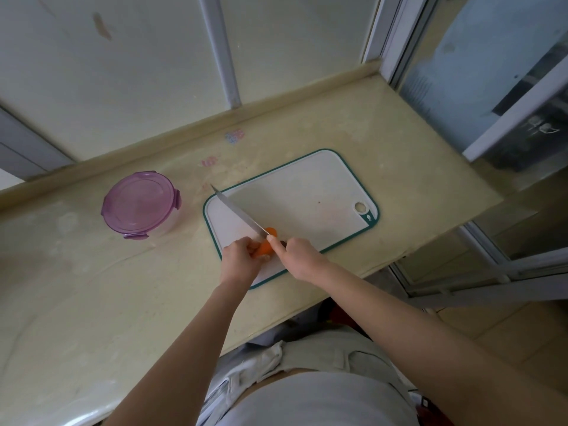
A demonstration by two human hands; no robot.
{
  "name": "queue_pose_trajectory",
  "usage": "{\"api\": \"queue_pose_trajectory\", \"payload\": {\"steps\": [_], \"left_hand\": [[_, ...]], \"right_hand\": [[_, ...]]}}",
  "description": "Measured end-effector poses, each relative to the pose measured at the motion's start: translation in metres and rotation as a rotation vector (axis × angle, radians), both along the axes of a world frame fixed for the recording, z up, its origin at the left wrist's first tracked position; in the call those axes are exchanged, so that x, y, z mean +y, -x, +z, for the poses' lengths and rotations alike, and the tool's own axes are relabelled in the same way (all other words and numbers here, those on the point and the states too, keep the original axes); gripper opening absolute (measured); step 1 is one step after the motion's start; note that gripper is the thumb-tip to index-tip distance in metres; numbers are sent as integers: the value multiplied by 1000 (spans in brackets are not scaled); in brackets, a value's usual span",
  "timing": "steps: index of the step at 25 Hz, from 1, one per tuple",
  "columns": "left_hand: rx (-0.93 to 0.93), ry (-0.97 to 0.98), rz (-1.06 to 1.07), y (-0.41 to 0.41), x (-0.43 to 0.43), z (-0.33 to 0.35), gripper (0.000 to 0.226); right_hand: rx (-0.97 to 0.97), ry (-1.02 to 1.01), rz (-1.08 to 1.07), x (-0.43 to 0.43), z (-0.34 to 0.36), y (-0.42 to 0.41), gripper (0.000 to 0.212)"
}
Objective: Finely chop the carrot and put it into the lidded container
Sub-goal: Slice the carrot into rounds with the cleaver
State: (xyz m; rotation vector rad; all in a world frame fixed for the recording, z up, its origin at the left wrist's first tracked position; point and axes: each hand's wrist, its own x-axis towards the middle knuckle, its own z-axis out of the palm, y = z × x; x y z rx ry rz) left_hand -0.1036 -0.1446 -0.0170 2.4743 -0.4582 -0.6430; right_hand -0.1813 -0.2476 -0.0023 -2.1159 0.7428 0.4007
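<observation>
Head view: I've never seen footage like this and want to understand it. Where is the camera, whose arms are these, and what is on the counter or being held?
There is no machine here. The camera sits on a person's head and looks down at their own arms. The left hand holds a carrot on a white, green-edged cutting board. The right hand grips a knife, its blade across the carrot. Left of the board, on the yellowish counter, stands a round container with its purple lid on.
</observation>
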Motion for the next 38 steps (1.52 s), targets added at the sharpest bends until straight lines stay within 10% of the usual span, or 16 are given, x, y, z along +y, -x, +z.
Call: {"api": "queue_pose_trajectory", "payload": {"steps": [38], "left_hand": [[-148, 154, -112, 9, 36, -9, 31]], "right_hand": [[-88, -81, -268, 9, 17, 42, 59]]}}
